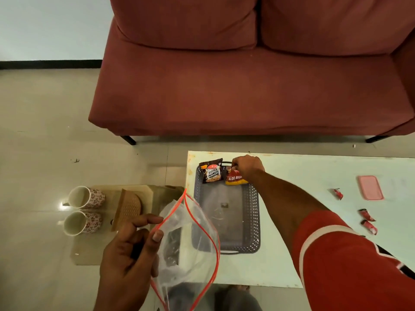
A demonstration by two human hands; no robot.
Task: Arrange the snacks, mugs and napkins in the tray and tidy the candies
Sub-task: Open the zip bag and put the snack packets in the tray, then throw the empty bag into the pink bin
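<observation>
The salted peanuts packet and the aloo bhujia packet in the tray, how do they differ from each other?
The salted peanuts packet is dark brown with a white panel; the aloo bhujia packet is red and yellow. No hand touches the salted peanuts packet, while the right hand grips the top of the aloo bhujia packet. Both are at the far end of the grey tray, side by side.

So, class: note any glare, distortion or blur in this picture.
Head view: glare spot on the floor beside the far mug; wide-angle bending bows the sofa; the near left hand and bag look slightly soft; light is even, shadows faint.
</observation>
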